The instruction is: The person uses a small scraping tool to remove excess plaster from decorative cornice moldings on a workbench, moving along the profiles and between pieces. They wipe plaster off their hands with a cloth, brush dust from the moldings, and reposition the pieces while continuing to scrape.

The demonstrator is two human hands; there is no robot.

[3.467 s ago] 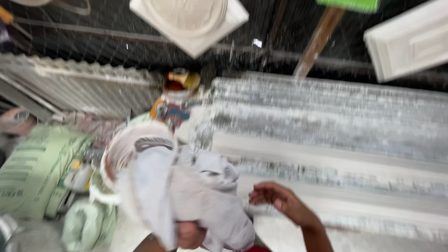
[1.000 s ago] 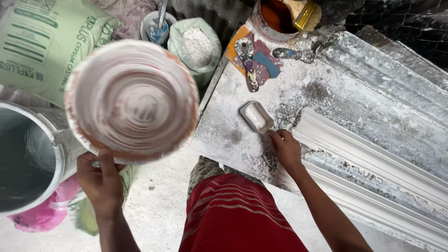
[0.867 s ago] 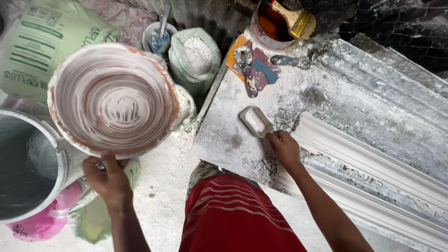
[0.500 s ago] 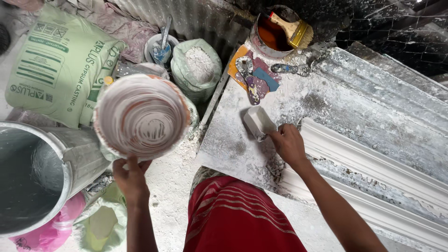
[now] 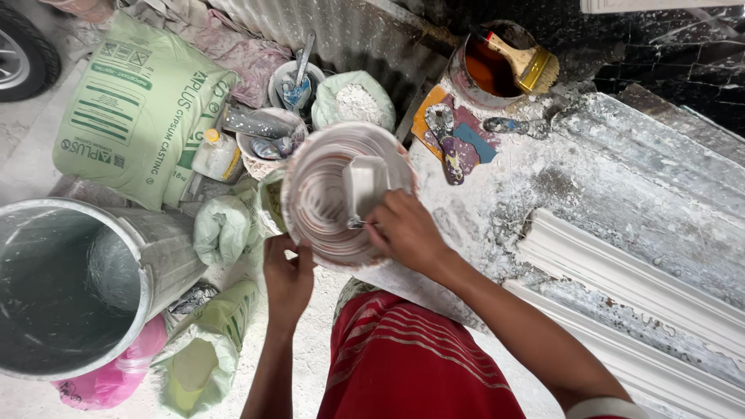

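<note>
White plaster streaked the round bowl [image 5: 326, 198] we gripped by its near rim with our left hand [image 5: 287, 271], tilted up above the floor beside the counter [image 5: 590, 194]. Our right hand [image 5: 407, 233] closed on a small scraper [image 5: 363, 186], its blade inside the bowl. A grey bucket [image 5: 147, 264] stood left.

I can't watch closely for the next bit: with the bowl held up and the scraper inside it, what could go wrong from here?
1. The left hand pinches only the lower rim of the tilted bowl, so scraper pressure could twist it loose.
2. The right hand works the white scraper inside; loosened plaster might drop onto the open bags below.
3. The brush rests across the tin at the bench edge; a stray elbow may tip it.
</note>
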